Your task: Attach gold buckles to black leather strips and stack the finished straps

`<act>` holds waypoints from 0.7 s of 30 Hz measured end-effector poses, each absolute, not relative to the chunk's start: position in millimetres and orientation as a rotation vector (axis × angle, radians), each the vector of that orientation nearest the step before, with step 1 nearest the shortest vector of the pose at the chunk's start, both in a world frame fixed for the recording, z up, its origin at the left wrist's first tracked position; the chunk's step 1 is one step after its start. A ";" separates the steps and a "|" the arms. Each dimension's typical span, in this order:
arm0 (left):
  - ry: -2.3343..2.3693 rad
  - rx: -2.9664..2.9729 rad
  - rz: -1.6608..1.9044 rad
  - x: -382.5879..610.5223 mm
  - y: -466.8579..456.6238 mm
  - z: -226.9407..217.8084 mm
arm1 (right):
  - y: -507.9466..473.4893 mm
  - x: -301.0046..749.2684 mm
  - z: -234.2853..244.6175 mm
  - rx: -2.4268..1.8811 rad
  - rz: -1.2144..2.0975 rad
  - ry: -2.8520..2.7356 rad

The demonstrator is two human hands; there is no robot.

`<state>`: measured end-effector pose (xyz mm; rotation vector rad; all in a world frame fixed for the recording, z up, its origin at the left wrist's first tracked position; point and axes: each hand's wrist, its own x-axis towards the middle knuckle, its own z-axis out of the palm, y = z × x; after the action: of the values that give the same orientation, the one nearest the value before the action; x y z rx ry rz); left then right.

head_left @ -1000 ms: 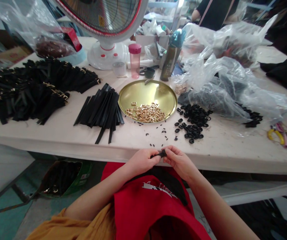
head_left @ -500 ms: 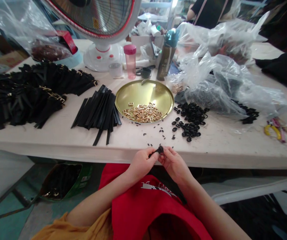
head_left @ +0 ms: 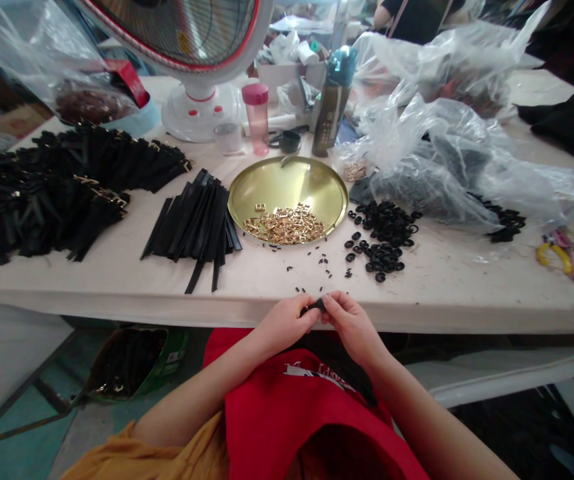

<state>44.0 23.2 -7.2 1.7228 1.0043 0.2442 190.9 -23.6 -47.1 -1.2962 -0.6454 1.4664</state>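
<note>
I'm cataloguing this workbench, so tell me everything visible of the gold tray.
The gold tray is round, shiny and metal-looking, with a low rim. It lies flat on the pale tabletop. Small gold buckles are heaped toward its near edge; the far part reflects light. Black strips lie by its left rim; whether they touch it is unclear.

The single view looks from the person's head, forward and down. The apron [head_left: 311,413], nearest the lens, takes up the bottom middle; the left hand [head_left: 289,322] and right hand [head_left: 351,325] lie just beyond, below centre. Farther off, the desk [head_left: 261,277] spans the whole width, seen from above its front edge, and the top border cuts off the fan [head_left: 181,30].
</note>
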 end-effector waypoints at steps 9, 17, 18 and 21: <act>0.991 1.563 0.312 33.6 17.9 -4.4 | -34.0 181.2 -38.5 -1.226 1.538 -0.582; 0.983 1.428 0.395 28.3 5.4 2.4 | -44.6 183.0 -28.7 -1.110 1.697 -0.517; 0.995 1.455 0.394 28.3 4.2 4.1 | -45.3 183.1 -28.1 -1.107 1.742 -0.527; 1.078 1.667 0.343 27.9 3.0 8.1 | -47.3 184.2 -28.9 -1.028 1.929 -0.494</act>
<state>27.9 3.0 8.1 1.6669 1.0779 0.3432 184.2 -47.3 -28.9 -1.0280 -0.4938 1.9293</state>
